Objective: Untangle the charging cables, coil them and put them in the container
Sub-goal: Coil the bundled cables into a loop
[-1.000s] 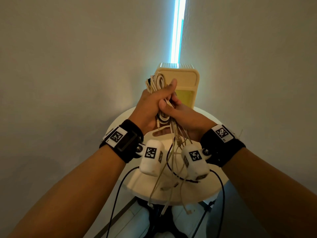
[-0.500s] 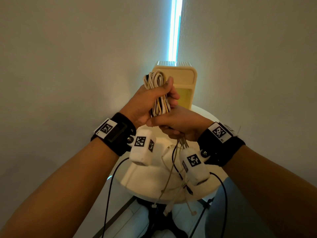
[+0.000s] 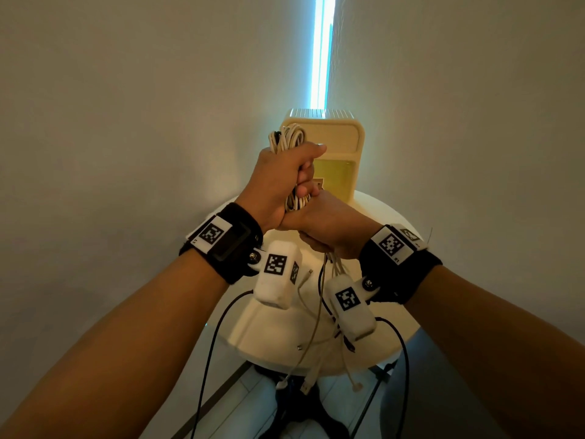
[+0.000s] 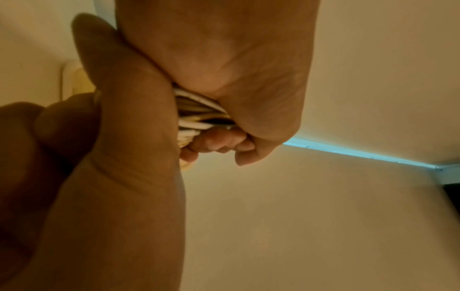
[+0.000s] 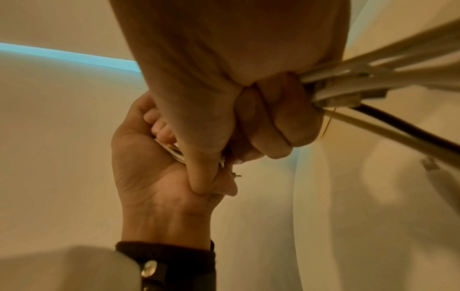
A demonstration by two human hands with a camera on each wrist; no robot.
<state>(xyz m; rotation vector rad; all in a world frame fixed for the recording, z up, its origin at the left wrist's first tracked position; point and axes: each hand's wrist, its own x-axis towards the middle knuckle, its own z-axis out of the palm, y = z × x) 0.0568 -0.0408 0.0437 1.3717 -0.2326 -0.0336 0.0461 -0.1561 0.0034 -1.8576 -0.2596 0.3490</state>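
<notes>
A bundle of white and beige charging cables is held upright above the round table. My left hand grips the upper part of the bundle, with looped cable sticking out above the fist. Just below it, my right hand grips the same bundle, and its loose ends with plugs hang down past the table edge. The left wrist view shows cable strands squeezed inside the fist. In the right wrist view cables leave my right fist. The cream container stands behind the hands.
The small round table stands in a corner between two plain walls, with a bright vertical light strip behind the container. Black wires run down from the wrist cameras. The table's dark base and tiled floor lie below.
Both hands have risen with the bundle. My right hand has slid down under my left, closing round the lower bundle, so the hanging ends are shorter.
</notes>
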